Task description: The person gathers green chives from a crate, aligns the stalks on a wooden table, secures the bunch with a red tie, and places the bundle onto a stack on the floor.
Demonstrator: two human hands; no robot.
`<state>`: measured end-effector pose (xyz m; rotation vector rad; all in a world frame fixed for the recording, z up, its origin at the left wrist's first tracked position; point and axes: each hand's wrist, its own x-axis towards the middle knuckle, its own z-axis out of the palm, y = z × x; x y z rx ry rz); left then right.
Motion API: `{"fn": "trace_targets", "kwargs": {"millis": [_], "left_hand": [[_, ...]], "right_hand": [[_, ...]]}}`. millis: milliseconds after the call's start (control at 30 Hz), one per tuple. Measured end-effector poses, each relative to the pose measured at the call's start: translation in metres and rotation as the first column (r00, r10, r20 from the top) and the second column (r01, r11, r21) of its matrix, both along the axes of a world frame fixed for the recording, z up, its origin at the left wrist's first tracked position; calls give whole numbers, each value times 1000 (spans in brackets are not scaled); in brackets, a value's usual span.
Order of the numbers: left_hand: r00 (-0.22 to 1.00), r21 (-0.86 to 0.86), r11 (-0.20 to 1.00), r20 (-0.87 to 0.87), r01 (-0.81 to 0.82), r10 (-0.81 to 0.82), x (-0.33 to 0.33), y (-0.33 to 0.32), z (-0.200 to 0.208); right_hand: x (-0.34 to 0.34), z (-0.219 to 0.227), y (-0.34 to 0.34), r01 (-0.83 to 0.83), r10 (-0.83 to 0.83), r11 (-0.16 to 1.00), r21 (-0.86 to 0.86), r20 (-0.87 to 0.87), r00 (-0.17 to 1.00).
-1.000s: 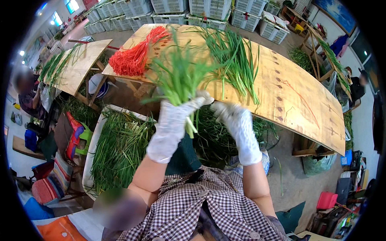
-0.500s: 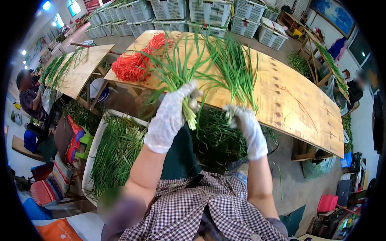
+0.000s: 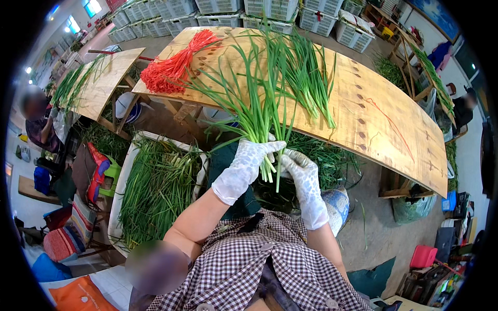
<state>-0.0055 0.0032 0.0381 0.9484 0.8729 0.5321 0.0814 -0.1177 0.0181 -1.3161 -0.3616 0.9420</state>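
Note:
My left hand (image 3: 248, 159), in a whitish glove, is wrapped round a bunch of chives (image 3: 257, 122), long green leaves with pale stalk ends sticking out below the fist. Right beside it, my gloved right hand (image 3: 302, 179) pinches a few chive stalks (image 3: 279, 165) against the side of the bunch, fingers almost touching the left hand. Beyond both hands, more chives (image 3: 311, 78) lie in a pile on the wooden table (image 3: 373, 103). At the table's far left rests a bundle of red ties (image 3: 168, 70).
A white tub (image 3: 118, 207) full of loose greens stands at my left. More greens (image 3: 327, 160) lie under the table edge. One red strand (image 3: 391, 129) lies on the table's right. White crates (image 3: 218, 20) are stacked behind. Another person (image 3: 40, 122) works at the left table.
The right hand has come from the table pile to the left hand with some stalks. The left hand has moved right and lower with its bunch.

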Motion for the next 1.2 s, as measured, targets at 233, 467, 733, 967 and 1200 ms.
{"fn": "trace_targets", "kwargs": {"millis": [233,467,733,967,1200], "left_hand": [[991,25,992,60,-120,119,-2,2,10],[971,68,992,222,-103,85,-3,18,10],[997,91,995,-66,-31,37,-5,3,12],[990,60,994,116,-86,79,-7,-4,7],[975,173,970,169,-173,143,-18,1,22]], "right_hand": [[1,-9,-9,-122,129,988,-96,79,988],[14,-48,-32,-180,224,967,-179,271,936],[-8,12,-3,51,88,979,-196,637,766],[-8,14,14,7,48,988,-152,355,934],[-6,-8,2,13,-16,1000,21,172,985]]}}
